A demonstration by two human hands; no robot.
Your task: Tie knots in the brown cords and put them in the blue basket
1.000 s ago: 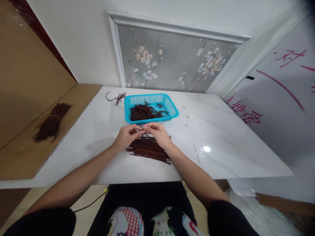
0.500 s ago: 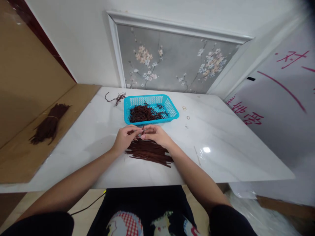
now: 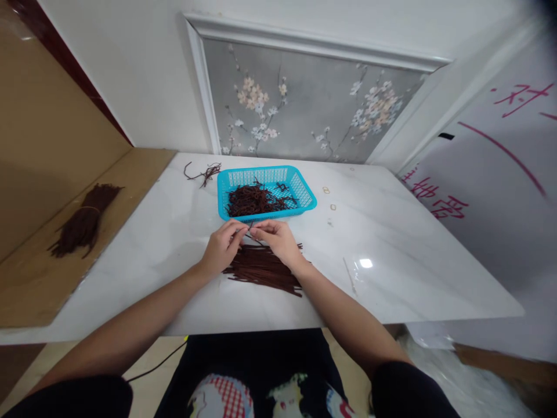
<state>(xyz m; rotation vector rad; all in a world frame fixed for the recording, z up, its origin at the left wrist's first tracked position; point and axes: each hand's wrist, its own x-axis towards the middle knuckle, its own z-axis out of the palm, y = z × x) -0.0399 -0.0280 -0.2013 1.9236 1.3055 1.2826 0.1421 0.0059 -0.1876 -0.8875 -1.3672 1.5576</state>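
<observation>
My left hand point(image 3: 225, 244) and my right hand point(image 3: 277, 238) meet fingertip to fingertip just in front of a blue plastic basket point(image 3: 310, 201). Both are closed in a pinch on thin dark brown strips point(image 3: 253, 237), whose ends poke out between the fingers. Below the hands, a flat pile of long dark brown strips point(image 3: 265, 270) lies side by side on the white table. Short, curled brown pieces point(image 3: 250, 201) are heaped inside the basket, mostly in its left half.
A bundle of brown strips point(image 3: 85, 223) bound by a band rests on the cardboard point(image 3: 35, 290) at left. Loose strips point(image 3: 211, 173) lie left of the basket. Rubber bands point(image 3: 326, 190) are scattered to its right. A wall with a floral panel point(image 3: 304, 104) stands behind the table.
My fingertips have shifted slightly and the held strips sit at a different angle. The view has moved a little; the basket and piles stay in place.
</observation>
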